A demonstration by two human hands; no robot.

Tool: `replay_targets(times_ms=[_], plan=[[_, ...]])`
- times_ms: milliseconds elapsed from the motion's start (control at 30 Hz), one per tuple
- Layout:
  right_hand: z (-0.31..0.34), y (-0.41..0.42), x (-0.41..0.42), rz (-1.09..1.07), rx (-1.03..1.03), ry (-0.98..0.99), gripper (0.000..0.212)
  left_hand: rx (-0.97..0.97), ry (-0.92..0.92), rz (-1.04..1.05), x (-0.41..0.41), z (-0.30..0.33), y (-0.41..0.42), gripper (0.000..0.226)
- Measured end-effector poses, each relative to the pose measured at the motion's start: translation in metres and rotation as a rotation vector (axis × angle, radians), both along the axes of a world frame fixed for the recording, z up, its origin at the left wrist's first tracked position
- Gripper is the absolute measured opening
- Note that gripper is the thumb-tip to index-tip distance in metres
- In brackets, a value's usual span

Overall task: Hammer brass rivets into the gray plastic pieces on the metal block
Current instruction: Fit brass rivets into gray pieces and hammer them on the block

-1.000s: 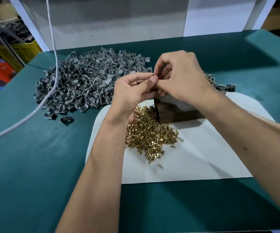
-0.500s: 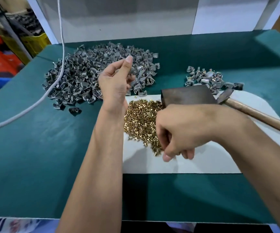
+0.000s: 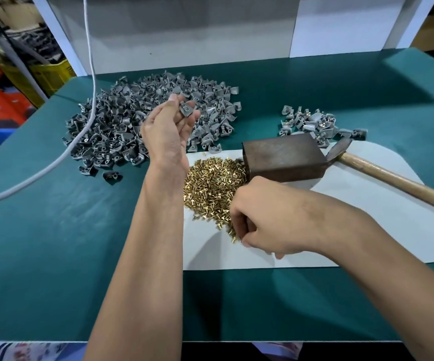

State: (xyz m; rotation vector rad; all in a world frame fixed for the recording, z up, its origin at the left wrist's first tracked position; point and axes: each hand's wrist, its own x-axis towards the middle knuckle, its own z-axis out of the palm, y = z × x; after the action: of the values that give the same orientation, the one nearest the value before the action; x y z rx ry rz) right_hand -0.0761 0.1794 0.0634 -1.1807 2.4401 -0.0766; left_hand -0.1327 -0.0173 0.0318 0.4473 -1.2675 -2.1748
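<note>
My left hand (image 3: 170, 128) is raised over the big heap of gray plastic pieces (image 3: 122, 126) and pinches one gray piece (image 3: 186, 109) at its fingertips. My right hand (image 3: 260, 220) is down at the near edge of the brass rivet pile (image 3: 213, 186), fingers curled into the rivets; whether it holds one is hidden. The dark metal block (image 3: 283, 158) stands on the white sheet (image 3: 366, 230) just behind the rivets. A hammer (image 3: 382, 174) with a wooden handle lies to the block's right, its head against the block.
A small heap of gray pieces with brass rivets (image 3: 312, 123) lies behind the block. A white cable (image 3: 54, 162) hangs down and runs across the green table (image 3: 54, 256) at left. A white panel (image 3: 184, 29) closes the back.
My hands parted above the block. The left went over the gray heap and now holds a gray piece; the right dropped to the rivet pile and stays there.
</note>
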Motion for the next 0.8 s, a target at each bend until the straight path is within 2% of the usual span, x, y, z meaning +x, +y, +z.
replay_targets(times_ms=[167,333,500,667,800], plan=[[-0.005,0.006,-0.007,-0.014,-0.198,-0.157,0.021,0.023,-0.001,-0.018,-0.003,-0.004,0.001,0.024],[-0.005,0.008,-0.02,0.028,-0.367,-0.038,0.015,0.025,0.015,-0.054,-0.004,-0.006,0.003,0.023],[0.005,0.037,-0.052,-0.24,-0.812,-0.329,0.011,-0.025,0.053,-0.211,-0.003,-0.001,0.016,0.026],[-0.007,0.05,-0.073,-0.329,-1.346,-0.21,0.009,-0.132,0.07,-0.465,-0.002,0.001,0.049,0.026],[-0.022,0.056,-0.083,-0.431,-1.444,-0.101,0.014,-0.179,0.064,-0.595,-0.002,-0.002,0.065,0.031]])
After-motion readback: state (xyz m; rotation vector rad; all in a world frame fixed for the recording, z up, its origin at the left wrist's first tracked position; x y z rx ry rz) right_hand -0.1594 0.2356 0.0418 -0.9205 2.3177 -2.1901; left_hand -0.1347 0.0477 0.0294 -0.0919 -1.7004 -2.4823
